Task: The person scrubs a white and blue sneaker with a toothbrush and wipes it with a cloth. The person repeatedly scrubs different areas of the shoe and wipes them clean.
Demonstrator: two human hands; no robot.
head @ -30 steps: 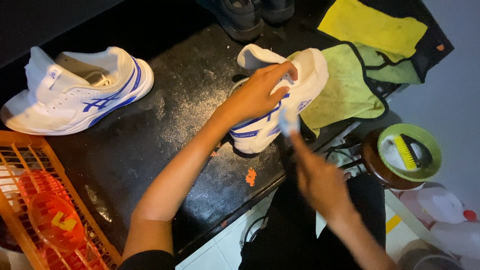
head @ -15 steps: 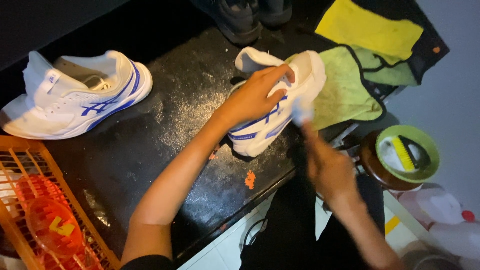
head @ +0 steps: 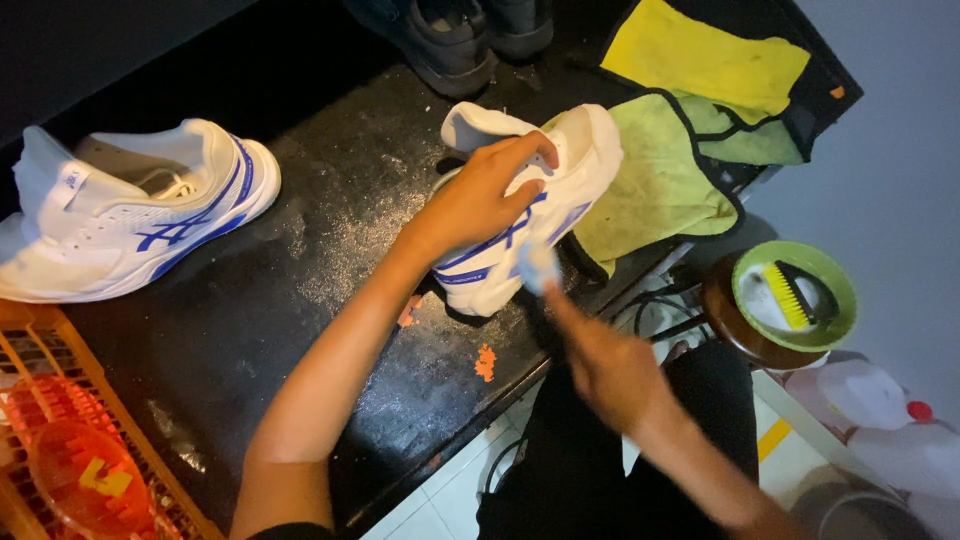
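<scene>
My left hand [head: 487, 195] grips a white sneaker with blue stripes [head: 560, 170], holding it tilted on the black tabletop [head: 330, 300]. My right hand [head: 612, 370] is blurred and holds a small pale brush [head: 540, 268] whose head touches the sneaker's side near the sole. The matching white and blue sneaker [head: 130, 215] lies on the table to the left, untouched.
Yellow and green cloths [head: 680, 150] lie at the table's right end. A green bowl [head: 795, 297] with a yellow-bristled brush sits on a brown stool at right. An orange plastic crate [head: 70, 440] stands at lower left. Dark shoes [head: 460, 35] sit at the top. Small orange bits [head: 485, 362] lie near the table edge.
My right hand has moved left and down along the sneaker's side with the brush. My left hand keeps its grip on the sneaker.
</scene>
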